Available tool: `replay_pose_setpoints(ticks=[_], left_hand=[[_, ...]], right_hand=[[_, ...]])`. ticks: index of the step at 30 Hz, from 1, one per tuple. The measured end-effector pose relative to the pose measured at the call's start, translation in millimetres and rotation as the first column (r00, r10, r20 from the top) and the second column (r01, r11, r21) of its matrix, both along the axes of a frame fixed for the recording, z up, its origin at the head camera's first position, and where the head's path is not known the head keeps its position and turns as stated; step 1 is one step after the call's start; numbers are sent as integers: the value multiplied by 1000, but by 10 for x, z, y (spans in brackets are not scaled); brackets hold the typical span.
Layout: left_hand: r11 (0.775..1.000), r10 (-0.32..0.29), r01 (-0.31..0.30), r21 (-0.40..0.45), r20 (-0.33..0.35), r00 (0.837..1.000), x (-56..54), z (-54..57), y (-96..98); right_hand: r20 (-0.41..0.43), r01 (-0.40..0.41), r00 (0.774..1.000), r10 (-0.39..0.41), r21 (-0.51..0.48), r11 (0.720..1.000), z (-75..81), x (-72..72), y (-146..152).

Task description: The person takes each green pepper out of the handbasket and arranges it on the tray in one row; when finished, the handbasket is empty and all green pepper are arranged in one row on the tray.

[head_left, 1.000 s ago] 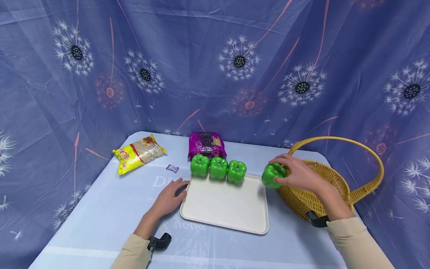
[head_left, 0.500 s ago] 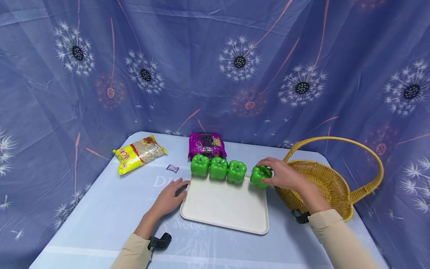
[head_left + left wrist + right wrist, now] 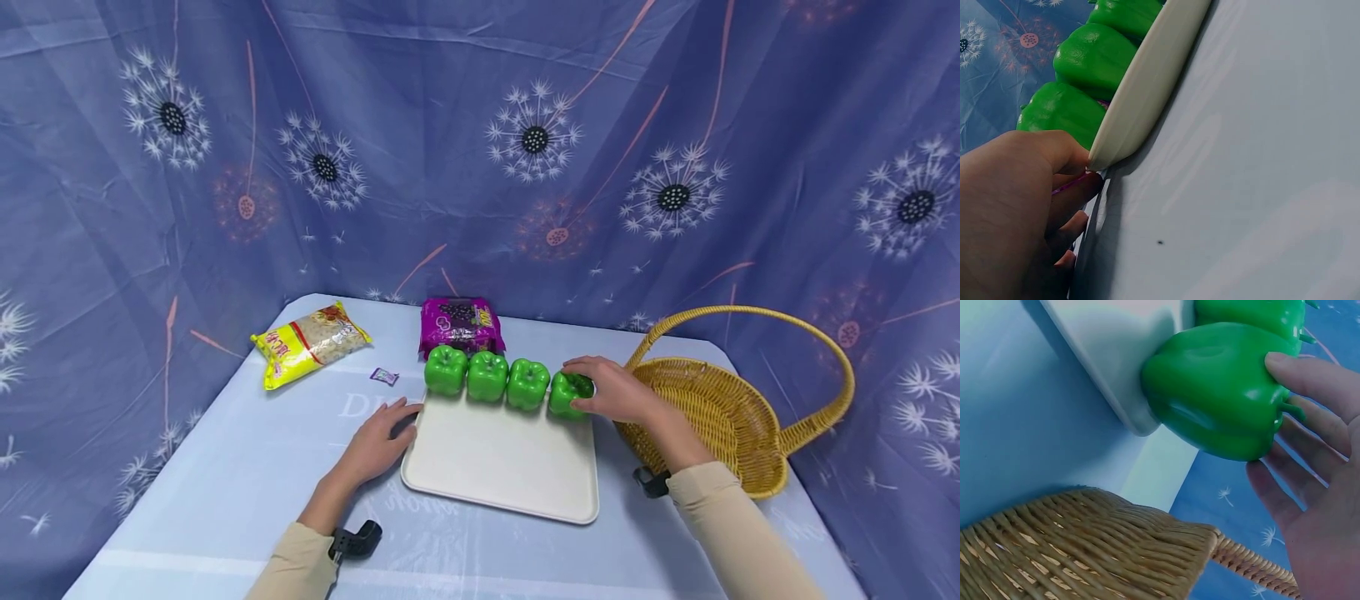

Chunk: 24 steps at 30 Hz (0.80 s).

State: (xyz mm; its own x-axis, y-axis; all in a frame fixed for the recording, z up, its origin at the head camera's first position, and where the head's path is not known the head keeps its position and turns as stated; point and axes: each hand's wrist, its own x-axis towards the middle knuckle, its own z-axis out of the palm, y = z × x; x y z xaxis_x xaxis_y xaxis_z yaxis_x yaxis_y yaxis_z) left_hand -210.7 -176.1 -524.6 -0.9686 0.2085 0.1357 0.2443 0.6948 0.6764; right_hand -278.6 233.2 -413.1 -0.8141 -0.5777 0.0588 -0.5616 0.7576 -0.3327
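Note:
My right hand (image 3: pixel 611 390) holds a glossy green bell pepper (image 3: pixel 562 398) at the far right corner of a white tray (image 3: pixel 502 458). In the right wrist view, the thumb lies on one side of this pepper (image 3: pixel 1210 394) and the fingertips are on the other, near its stem. Three more green peppers stand in a row along the tray's far edge: a left one (image 3: pixel 446 371), a middle one (image 3: pixel 487 377) and a right one (image 3: pixel 527 384). My left hand (image 3: pixel 377 440) rests against the tray's left edge, fingers relaxed, touching the rim in the left wrist view.
A yellow wicker basket (image 3: pixel 750 433) with a tall handle stands right of the tray, under my right forearm. Behind the peppers lies a purple package (image 3: pixel 459 323). A yellow bag (image 3: pixel 311 343) and a small purple wrapped sweet (image 3: pixel 385 377) lie at the left.
My right hand has carried the green bell pepper left from beside the basket to the end of the pepper row. The left hand and tray have stayed in place.

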Motion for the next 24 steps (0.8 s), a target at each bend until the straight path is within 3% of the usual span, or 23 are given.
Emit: replay_pose_setpoints(ticks=[14,24], left_hand=[[1000,-7,7,-8,-28,1000,23,-13,-59],[1000,-11,11,-2,-24,1000,27,-1,-55]], right_hand=[[0,23,1000,-23,-33,999,-68,18,-12],[4,74,997,-74,-43,996,-24,55,24]])
